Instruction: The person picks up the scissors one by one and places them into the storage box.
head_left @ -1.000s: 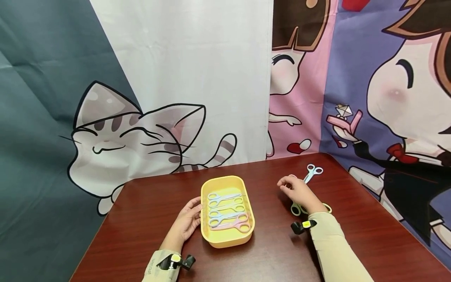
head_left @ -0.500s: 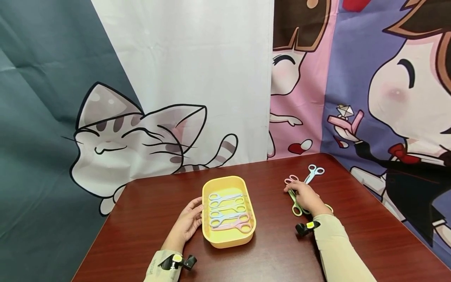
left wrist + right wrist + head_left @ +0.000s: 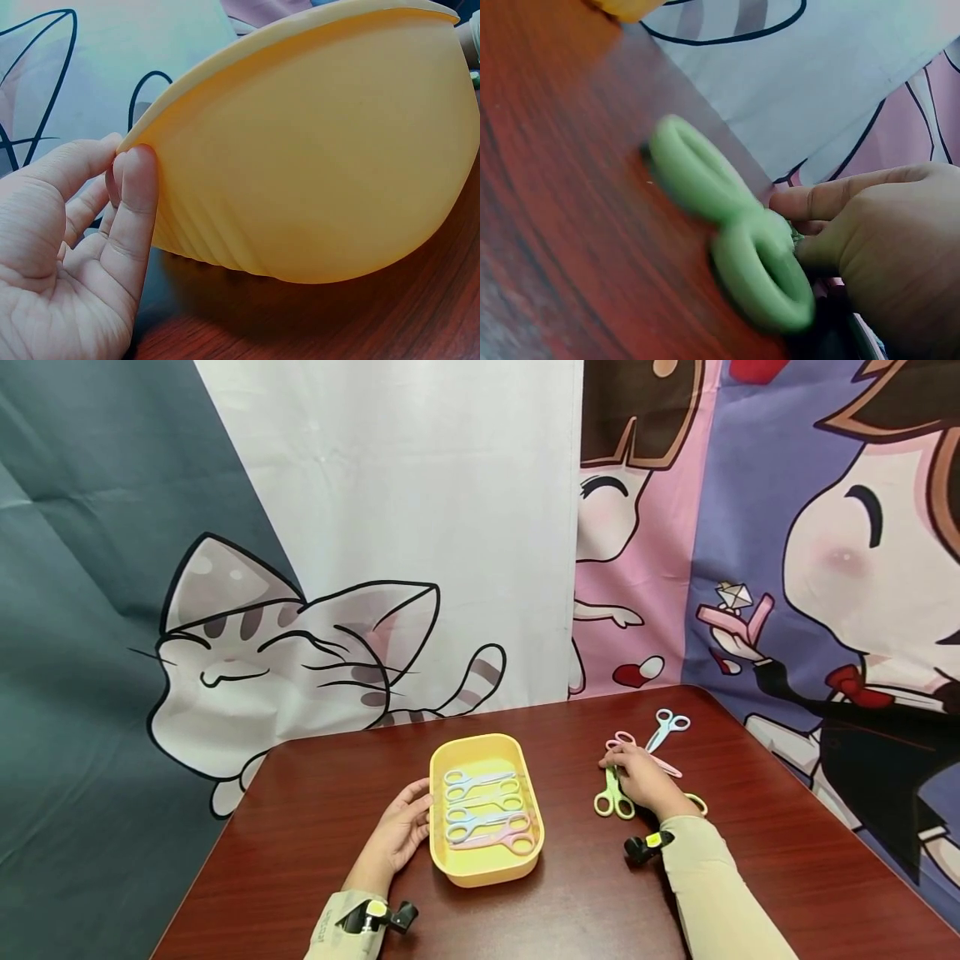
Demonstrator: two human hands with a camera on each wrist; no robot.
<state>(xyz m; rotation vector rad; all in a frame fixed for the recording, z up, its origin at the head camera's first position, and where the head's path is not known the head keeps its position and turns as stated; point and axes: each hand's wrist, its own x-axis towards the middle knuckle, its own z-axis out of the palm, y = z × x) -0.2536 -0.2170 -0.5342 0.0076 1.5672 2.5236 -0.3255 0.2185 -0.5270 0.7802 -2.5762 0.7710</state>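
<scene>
My left hand (image 3: 405, 828) rests with its fingers at the left rim and outer wall of a yellow plastic tray (image 3: 322, 150). Inside the tray lie several pastel scissors, blue (image 3: 472, 783), yellow-green (image 3: 491, 797) and pink (image 3: 501, 837). At the right of the table my right hand (image 3: 648, 779) pinches green scissors (image 3: 613, 797) by the blade end, which the fingers hide. Their two handle loops point toward me and show large in the right wrist view, close over the wood. Pink scissors (image 3: 622, 739) lie partly under the right hand.
Light blue scissors (image 3: 667, 724) lie beyond the right hand. A yellow-green handle loop (image 3: 697, 802) shows beside the right wrist. Behind the dark red table (image 3: 577, 877) hangs a cartoon-printed cloth (image 3: 450, 527). Both wrists carry black camera mounts.
My right hand has reached onto the scissors pile and gripped the green scissors. Their handles have swung left and toward me, uncovering more of the pink pair. The left hand and tray stay put.
</scene>
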